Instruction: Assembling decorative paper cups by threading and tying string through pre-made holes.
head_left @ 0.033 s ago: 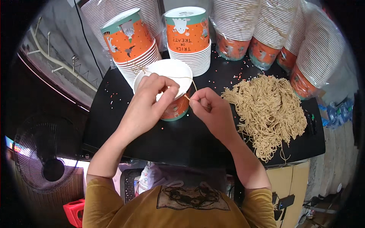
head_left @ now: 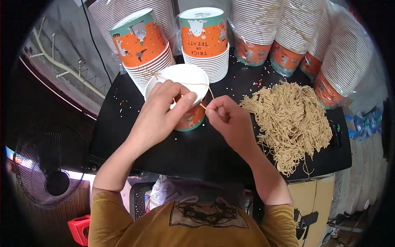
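An orange and green paper bucket (head_left: 191, 120) with a white inside leans toward me on the black table. My left hand (head_left: 155, 111) grips its near rim, thumb outside and fingers reaching over the edge, partly hidden. A tan string (head_left: 210, 91) lies across the bucket's mouth and runs round to its right side. My right hand (head_left: 231, 123) is just right of the bucket, thumb and forefinger pinching the string's end close to where it meets the wall below the rim. Whether the string passes through a hole there is too small to tell.
A heap of tan strings (head_left: 294, 123) lies to the right on the table (head_left: 197, 158). Behind the bucket stand two stacks of upside-down buckets (head_left: 203, 39), with several plastic-wrapped stacks (head_left: 347, 49) at the back right. Small paper dots are scattered about. A black fan (head_left: 51, 173) stands at left.
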The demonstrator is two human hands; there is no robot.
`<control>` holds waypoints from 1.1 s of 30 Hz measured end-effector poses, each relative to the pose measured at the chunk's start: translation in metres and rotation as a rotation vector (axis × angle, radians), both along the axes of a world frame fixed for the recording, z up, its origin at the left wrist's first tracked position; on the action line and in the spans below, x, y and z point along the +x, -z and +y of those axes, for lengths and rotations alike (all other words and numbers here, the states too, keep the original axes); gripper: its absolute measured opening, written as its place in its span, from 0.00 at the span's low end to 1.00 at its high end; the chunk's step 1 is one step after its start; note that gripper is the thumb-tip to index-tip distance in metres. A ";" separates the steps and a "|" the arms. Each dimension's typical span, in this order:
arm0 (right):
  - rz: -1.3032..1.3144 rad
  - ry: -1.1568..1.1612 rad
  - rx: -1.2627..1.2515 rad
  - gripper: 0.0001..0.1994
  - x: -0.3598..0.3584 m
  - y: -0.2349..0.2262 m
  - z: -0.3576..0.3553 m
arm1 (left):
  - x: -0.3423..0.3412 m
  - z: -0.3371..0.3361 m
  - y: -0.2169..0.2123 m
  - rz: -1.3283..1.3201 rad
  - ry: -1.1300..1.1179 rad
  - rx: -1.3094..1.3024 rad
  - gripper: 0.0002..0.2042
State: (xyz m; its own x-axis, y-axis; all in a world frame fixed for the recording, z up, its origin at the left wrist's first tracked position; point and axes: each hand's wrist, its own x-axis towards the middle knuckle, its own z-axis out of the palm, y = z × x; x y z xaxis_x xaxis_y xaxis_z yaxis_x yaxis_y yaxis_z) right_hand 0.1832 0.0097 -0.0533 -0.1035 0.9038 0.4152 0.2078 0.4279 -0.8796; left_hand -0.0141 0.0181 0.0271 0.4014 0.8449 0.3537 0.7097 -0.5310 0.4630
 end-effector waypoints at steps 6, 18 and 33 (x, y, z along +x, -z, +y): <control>-0.231 0.095 0.211 0.08 0.000 -0.018 -0.015 | 0.018 -0.001 -0.022 0.034 -0.004 -0.600 0.23; -0.242 -0.058 0.218 0.09 0.006 -0.019 -0.012 | 0.005 0.005 -0.019 -0.240 0.135 -1.008 0.16; -0.083 -0.225 -0.101 0.04 0.009 -0.014 -0.007 | 0.002 -0.010 -0.013 -0.108 0.158 -0.645 0.09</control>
